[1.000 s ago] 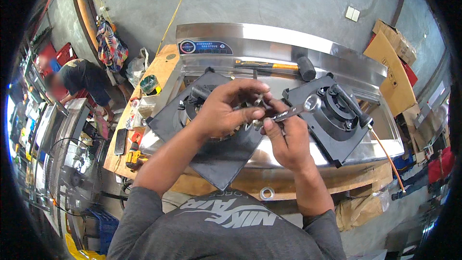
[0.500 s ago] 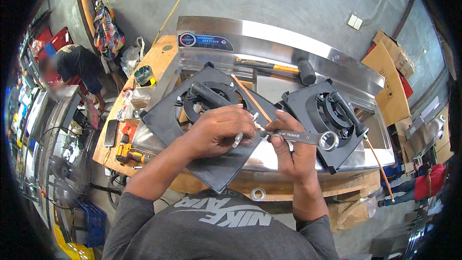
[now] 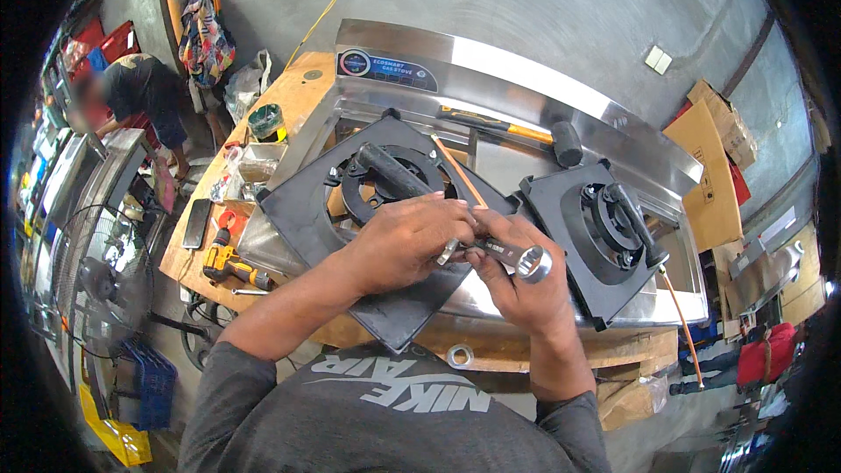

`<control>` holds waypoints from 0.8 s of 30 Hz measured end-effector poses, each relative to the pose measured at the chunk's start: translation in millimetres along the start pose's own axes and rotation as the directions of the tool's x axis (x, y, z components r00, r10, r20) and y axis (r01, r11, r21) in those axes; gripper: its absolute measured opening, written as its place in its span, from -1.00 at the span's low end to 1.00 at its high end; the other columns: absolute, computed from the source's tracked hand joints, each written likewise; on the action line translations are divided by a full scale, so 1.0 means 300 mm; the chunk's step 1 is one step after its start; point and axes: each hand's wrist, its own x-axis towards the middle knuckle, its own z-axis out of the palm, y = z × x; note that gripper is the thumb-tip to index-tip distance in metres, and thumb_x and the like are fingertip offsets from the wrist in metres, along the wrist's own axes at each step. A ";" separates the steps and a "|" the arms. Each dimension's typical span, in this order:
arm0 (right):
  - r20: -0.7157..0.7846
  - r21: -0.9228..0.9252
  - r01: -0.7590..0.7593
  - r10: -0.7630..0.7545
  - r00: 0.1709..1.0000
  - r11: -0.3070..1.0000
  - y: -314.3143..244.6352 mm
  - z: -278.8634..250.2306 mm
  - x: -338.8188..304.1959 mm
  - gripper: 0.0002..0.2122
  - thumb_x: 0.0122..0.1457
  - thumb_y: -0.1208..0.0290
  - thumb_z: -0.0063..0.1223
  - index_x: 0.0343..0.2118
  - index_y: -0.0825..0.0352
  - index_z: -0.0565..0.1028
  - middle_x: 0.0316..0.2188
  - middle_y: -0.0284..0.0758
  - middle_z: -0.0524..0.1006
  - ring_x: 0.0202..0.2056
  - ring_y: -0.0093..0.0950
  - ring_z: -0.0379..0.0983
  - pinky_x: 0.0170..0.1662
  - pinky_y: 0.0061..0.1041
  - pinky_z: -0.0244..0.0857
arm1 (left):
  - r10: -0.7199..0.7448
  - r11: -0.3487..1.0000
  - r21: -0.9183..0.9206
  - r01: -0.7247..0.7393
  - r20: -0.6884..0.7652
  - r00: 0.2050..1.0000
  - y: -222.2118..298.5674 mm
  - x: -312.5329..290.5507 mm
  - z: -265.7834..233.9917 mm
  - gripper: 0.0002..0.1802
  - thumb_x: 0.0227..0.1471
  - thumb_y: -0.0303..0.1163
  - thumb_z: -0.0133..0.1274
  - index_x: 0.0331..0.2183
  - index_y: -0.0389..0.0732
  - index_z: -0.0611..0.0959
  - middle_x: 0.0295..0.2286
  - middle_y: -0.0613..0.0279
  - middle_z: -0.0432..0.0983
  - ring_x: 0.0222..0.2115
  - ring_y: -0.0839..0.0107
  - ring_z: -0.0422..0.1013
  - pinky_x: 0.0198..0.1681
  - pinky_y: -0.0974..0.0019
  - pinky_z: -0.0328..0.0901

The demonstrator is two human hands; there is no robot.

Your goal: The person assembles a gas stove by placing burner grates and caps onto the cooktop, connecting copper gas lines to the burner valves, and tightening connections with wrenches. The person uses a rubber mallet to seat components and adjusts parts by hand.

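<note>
Silver wrench aslant, ring end rightward; small metallic piece, perhaps fitting, mostly hidden.

- Stove on the table, against its back a raised panel.
- Left burner and right burner side by side on the stove.
- Hammer behind them, lying crosswise before the panel.
- One pipe over the left burner's right side; another running forward from the right burner.
- Left hand above the left burner, fitting at its fingers.
- Right hand beside it, between the burners, wrench in it.
- Left of the stove: tub behind, bags next, then phone left of the drill.
- Ring at the table's front edge.
</note>
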 end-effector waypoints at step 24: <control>-0.061 0.425 -0.107 0.147 0.987 0.899 0.057 -0.046 0.052 -0.71 0.27 0.48 0.10 -0.01 0.37 0.33 -0.41 -0.27 0.54 -0.42 -0.46 0.57 -0.34 -0.44 0.45 | -0.021 1.000 0.008 0.020 0.060 0.998 -0.002 0.008 -0.006 -0.67 -0.12 -0.42 0.29 -0.23 -0.11 0.59 -0.13 0.12 0.57 0.01 0.13 0.48 0.12 0.01 0.35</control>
